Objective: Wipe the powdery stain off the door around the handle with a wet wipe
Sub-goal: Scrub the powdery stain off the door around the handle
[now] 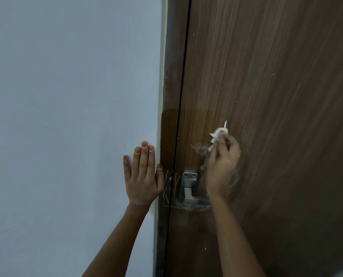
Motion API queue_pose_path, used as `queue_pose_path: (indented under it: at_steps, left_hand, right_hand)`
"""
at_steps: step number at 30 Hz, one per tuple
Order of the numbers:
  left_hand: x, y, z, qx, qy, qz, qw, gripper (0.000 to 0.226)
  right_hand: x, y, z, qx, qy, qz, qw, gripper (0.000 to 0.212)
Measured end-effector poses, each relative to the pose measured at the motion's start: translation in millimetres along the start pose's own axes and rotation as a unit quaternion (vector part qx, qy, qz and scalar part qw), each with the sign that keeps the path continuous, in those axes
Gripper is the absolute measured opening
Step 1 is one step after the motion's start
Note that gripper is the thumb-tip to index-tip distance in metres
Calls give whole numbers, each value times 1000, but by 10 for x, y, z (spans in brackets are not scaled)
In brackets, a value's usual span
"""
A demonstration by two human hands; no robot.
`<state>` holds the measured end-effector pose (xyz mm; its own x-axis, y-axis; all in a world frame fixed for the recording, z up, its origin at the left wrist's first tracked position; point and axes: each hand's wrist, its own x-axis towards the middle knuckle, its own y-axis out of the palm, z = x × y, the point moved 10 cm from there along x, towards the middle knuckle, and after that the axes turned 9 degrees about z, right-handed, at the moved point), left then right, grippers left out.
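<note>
A brown wood-grain door [266,86] fills the right half of the view. Its grey metal handle [189,187] sits low near the door's left edge. My right hand [222,166] presses a crumpled white wet wipe [216,134] against the door just above and right of the handle, and it hides the lever's right end. A pale powdery smear [199,147] lies left of the wipe. White streaks [169,188] run beside and under the handle. My left hand [141,172] lies flat on the wall, fingers spread, its thumb touching the door frame.
A plain pale blue-grey wall [66,116] takes up the left half. The brown door frame [170,76] stands between wall and door, with a thin dark gap along the door's edge. Small white specks dot the door's surface.
</note>
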<state>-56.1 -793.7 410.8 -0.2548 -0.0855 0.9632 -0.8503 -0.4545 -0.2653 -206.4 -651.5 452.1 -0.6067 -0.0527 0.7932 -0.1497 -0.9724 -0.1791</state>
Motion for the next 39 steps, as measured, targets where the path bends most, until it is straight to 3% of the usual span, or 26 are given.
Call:
queue_pose_path:
  at_steps: [5, 8, 14, 16, 20, 22, 26, 29, 31, 33, 37, 39]
  left_hand:
    - [-1, -3, 5, 0, -1, 0, 1000, 60]
    - [0, -1, 2, -1, -1, -1, 1000, 60]
    - [-5, 8, 9, 1, -1, -2, 1000, 59]
    - [-3, 10, 5, 0, 0, -4, 1000, 59]
    - [-11, 7, 5, 1, -1, -3, 1000, 60]
    - [-11, 2, 5, 1, -1, -3, 1000, 60]
    - [4, -12, -3, -1, -2, -4, 1000, 59]
    - [8, -18, 2, -1, -3, -2, 1000, 59]
    - [8, -17, 1, 2, -2, 0, 1000, 59]
    - [5, -13, 2, 1, -2, -1, 1000, 59]
    - [-3, 2, 7, 0, -3, -1, 1000, 59]
    - [-4, 9, 6, 3, -3, 0, 1000, 60]
  right_hand:
    - [-4, -424, -373, 74, 109, -149, 980, 31]
    - [101, -301, -251, 80, 103, -130, 983, 29]
    - [-65, 62, 58, -96, -43, 8, 994, 38]
    - [-138, -66, -120, -82, -11, -11, 997, 35]
    - [-92, -431, -472, 44, 102, -125, 986, 25]
    - [15, -403, -423, 67, 105, -125, 984, 24]
    - [73, 8, 87, -44, -6, -15, 999, 23]
    - [-133, 362, 388, -130, -153, 88, 976, 26]
    - [-266, 415, 374, -163, -202, 112, 959, 29]
    - [-296, 305, 217, -157, -177, 104, 966, 29]
    - [-136, -38, -50, -93, -42, 14, 995, 21]
    - [-34, -50, 24, -74, -34, -5, 997, 18]
